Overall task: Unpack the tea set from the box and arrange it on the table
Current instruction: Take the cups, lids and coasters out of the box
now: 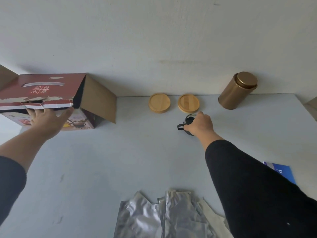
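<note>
A red cardboard tea-set box (51, 90) lies on its side at the table's far left, its flaps open. My left hand (48, 120) reaches to the box's open front with fingers spread, touching its torn edge. My right hand (199, 123) grips a dark glass cup (187, 121) with a black handle, standing on the table in front of two round wooden coasters (159, 103) (188, 103). The cup is mostly hidden by my fingers.
A gold tin canister (237, 91) stands at the back right by the wall. Several silver foil pouches (163, 217) lie at the near edge. A blue booklet (281, 170) shows past my right sleeve. The grey table (120, 160) meets the wall behind.
</note>
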### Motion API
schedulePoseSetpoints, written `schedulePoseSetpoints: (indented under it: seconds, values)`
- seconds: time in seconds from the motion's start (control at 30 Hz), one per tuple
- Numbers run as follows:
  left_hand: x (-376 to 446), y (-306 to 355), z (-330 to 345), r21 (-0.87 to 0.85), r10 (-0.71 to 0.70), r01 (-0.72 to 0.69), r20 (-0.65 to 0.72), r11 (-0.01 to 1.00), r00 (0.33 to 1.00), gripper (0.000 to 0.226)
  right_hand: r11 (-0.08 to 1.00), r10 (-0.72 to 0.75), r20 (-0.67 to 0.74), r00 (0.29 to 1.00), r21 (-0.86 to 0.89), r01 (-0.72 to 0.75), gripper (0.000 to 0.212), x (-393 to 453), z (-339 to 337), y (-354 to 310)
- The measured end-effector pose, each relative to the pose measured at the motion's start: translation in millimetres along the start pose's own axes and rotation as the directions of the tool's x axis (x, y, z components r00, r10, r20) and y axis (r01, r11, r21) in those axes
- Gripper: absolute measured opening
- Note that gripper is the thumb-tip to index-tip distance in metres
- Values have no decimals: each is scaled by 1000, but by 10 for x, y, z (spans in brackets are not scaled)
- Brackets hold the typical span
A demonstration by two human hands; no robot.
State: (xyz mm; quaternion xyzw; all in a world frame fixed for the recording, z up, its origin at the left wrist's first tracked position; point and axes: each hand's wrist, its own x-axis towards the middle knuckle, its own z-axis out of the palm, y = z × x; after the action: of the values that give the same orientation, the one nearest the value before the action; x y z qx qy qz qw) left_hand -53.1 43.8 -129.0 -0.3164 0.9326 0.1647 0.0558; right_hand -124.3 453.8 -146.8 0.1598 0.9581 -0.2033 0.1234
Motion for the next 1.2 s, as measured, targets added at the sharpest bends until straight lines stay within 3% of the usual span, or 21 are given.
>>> schedulePoseSetpoints:
  seconds: [0.13,0.3,0.47,0.57,0.73,0.87,1.0,1.2]
  values:
    - [-19,-2,-7,4,12,-12,-7,1000,1000,95,1000,-12,11,1000,-19,12,73,3,6,28]
    - [-121,45,-144,79,-19,20,-14,997,1000,98,973,-120,-54,991,-204,107,87,-127,-84,-92]
    - [-105,-8,-306,155,123,-102,-134,983,983,75,944,-331,-153,931,-41,328,60,-321,-194,-665]
    - [29,-145,-450,146,237,-207,-235,967,942,61,888,-458,-96,884,-2,460,59,-566,-163,-1179]
    - [320,-369,-719,188,359,-316,-275,930,892,75,771,-635,1,772,55,634,57,-950,60,-1972]
    - [570,-477,-871,215,462,-416,-258,884,848,88,740,-672,15,741,49,671,55,-1153,271,-2519]
    - [789,-540,-914,191,499,-464,-219,865,839,88,748,-664,18,748,5,664,53,-1201,539,-2955]
    - [1031,-602,-909,169,556,-531,-190,830,809,83,800,-597,-48,801,-110,590,76,-1031,1028,-3363]
